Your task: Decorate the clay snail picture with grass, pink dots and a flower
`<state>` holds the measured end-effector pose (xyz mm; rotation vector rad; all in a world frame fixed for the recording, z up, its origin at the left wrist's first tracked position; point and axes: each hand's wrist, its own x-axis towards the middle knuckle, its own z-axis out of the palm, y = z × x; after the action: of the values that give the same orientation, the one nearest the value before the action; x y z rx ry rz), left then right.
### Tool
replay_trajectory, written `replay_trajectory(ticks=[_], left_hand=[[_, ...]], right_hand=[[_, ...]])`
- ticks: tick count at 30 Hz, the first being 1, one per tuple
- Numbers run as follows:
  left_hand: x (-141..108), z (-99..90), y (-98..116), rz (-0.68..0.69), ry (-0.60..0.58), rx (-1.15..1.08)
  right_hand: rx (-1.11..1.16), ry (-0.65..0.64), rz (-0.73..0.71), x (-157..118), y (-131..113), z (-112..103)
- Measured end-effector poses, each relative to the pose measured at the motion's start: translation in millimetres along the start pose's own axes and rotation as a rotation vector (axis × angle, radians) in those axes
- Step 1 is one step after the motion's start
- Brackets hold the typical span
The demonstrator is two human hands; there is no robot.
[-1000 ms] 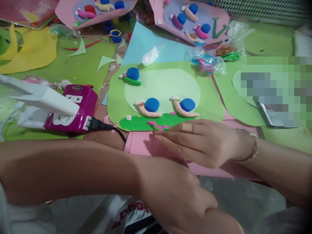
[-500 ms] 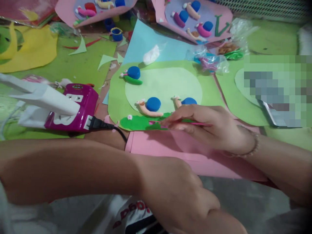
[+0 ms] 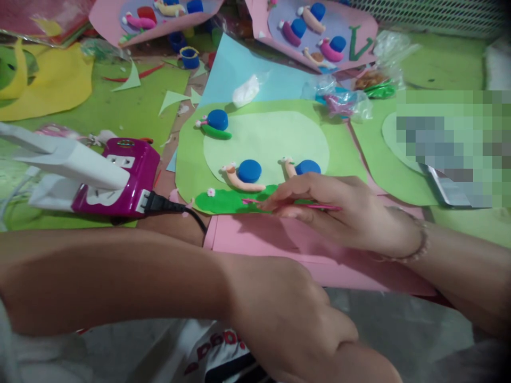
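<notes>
My right hand (image 3: 331,210) pinches a thin pink stick (image 3: 319,207) over the bottom edge of a light green paper sheet (image 3: 189,154). The stick's left end is at a strip of green clay (image 3: 223,201) that bears a small white-pink flower (image 3: 211,192). Above the strip lie clay snails with blue caps: a peach one (image 3: 243,187) in the middle, another peach one (image 3: 289,166) partly behind my fingers, and a green one (image 3: 216,131) at upper left. My left hand (image 3: 295,314) is curled in front, below the table edge; its fingers are mostly hidden.
To the left, a magenta power strip (image 3: 139,159) holds a white plug (image 3: 80,159) and a black cord (image 3: 167,205). Pink sheets (image 3: 255,239) lie under the green one. Bagged clay (image 3: 343,103), a blue sheet (image 3: 227,69) and finished snail boards (image 3: 275,40) are behind; a phone (image 3: 443,186) lies right.
The pink stick's left end has shifted slightly at the green strip, with my right hand tilting a little. The left hand is almost unchanged.
</notes>
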<state>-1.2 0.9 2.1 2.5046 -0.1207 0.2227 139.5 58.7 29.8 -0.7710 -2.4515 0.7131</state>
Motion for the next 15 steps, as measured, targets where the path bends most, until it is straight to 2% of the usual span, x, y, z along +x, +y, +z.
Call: replay_trajectory(ticks=[4,10,13,15], left_hand=[[-0.5,0.1,-0.9,0.016,0.013,-0.037],[-2.8,1.1,1.7,-0.003,0.08,0.0],[-2.7,0.8,2.1,0.009,0.046,-0.012],[-2.1,0.8,1.4,0.014,0.027,-0.021]], right_hand=[[-0.008,-0.049,-0.031,-0.7,1.5,-1.6],[-0.035,0.055,-0.034,-1.0,3.3,0.5],[-0.04,0.036,-0.011,-1.6,4.2,2.2],[-0.046,0.017,-0.049,-2.8,5.4,2.3]])
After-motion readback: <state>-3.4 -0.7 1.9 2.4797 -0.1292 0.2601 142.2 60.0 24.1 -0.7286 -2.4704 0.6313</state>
